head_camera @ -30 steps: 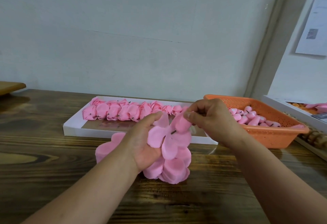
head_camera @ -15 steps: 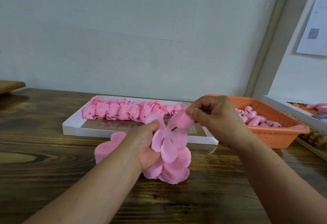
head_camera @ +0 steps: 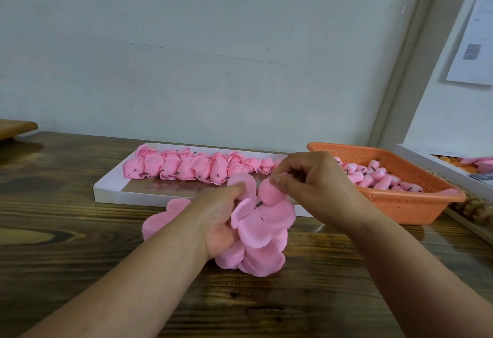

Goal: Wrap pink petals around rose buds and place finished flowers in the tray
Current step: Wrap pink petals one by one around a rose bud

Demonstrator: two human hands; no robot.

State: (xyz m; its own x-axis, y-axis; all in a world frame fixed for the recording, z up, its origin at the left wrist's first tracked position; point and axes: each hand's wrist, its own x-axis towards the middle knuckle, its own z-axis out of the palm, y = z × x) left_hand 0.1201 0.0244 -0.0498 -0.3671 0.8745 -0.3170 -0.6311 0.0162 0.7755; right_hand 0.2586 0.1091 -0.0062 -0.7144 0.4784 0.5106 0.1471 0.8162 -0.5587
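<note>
Left hand (head_camera: 218, 220) grips soft scalloped petals (head_camera: 262, 233); right hand (head_camera: 314, 180) pinches rounded bud (head_camera: 270, 193).

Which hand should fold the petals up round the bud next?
Left, probably. The left hand already grips the petal stack, thumb on a raised petal beside the bud. The right hand is occupied pinching that bud over the stack.

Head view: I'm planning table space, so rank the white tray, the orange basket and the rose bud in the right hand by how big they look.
1. white tray
2. orange basket, though cut off behind the right hand, so this gap is unsure
3. rose bud, clearly smallest
</note>
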